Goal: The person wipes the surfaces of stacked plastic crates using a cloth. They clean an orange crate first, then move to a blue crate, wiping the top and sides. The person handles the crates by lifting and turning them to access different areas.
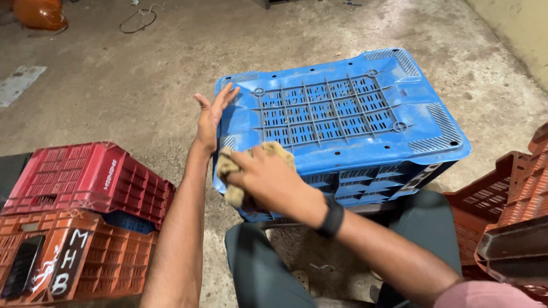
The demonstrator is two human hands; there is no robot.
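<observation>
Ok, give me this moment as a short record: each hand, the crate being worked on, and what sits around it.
left hand: flat against the end of the overturned blue plastic crate
right hand: presses a tan cloth onto the crate's near side
crate: upside down, slotted base up
left side: red plastic crate on an orange plastic crate
right side: stacked orange-brown crates
floor: bare concrete floor

A bright blue crate [342, 114] w/ a slotted grid pattern on its upturned base is seen, and a tan, yellowish-brown cloth [240, 171] is pressed to its edge. At left, a dark red crate [85, 177] is stacked on an orange-brown crate [74, 256], the latter marked w/ white lettering; more rust-orange crates [508, 194] are seen at right. The floor [114, 85] is shown mottled grey, w/ an orange helmet [39, 12] on it, and a black wristband [333, 217] is worn.
</observation>
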